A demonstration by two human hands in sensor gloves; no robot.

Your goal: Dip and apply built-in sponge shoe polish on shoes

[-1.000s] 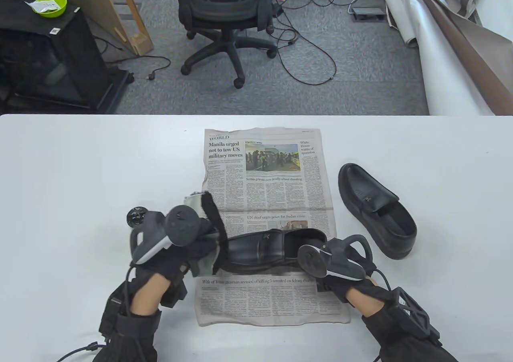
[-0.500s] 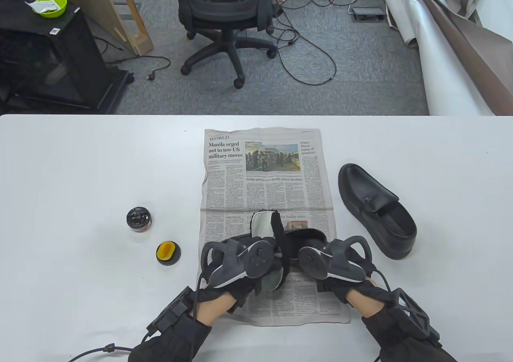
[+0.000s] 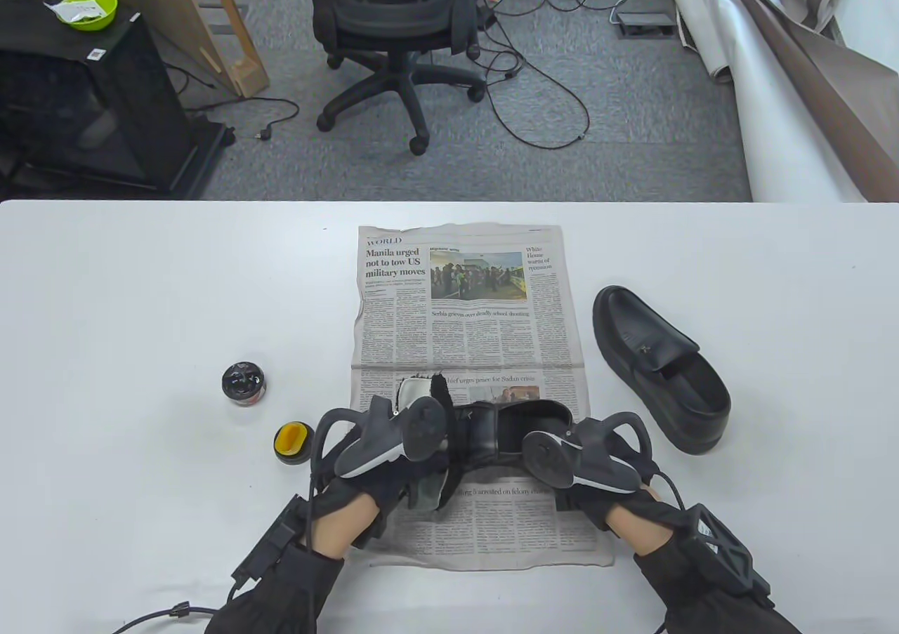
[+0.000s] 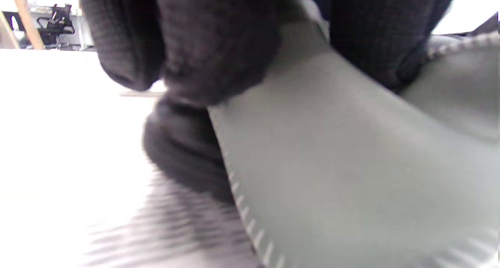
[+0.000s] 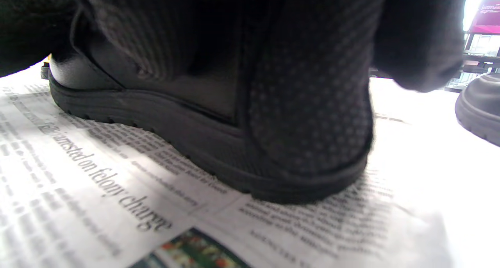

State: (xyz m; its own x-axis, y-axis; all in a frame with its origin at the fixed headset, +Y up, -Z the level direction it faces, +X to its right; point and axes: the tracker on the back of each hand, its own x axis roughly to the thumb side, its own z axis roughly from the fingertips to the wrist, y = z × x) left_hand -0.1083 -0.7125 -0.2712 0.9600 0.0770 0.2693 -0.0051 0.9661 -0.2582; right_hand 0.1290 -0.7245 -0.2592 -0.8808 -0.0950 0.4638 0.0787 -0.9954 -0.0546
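- Nearest, the heel of the black shoe [image 3: 491, 434], lying on the newspaper [image 3: 463, 311], is gripped by the right hand [image 3: 597, 479].
- A grey polishing cloth [image 4: 332, 162] is pinched in the curled fingers of the left hand [image 3: 379, 479] and laid over the toe.
- Leftward, the yellow-sponge polish lid [image 3: 293, 442] and open polish tin [image 3: 243, 382] are noted.
- Farther right, a second shoe [image 3: 660, 367] is seen on the table [image 3: 140, 297].

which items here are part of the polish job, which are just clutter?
Job:
shoe on the newspaper
second shoe
polishing cloth gripped by left hand
polish tin
yellow sponge lid
newspaper
right hand steadying the heel

Clutter:
office chair
green bowl
floor cables
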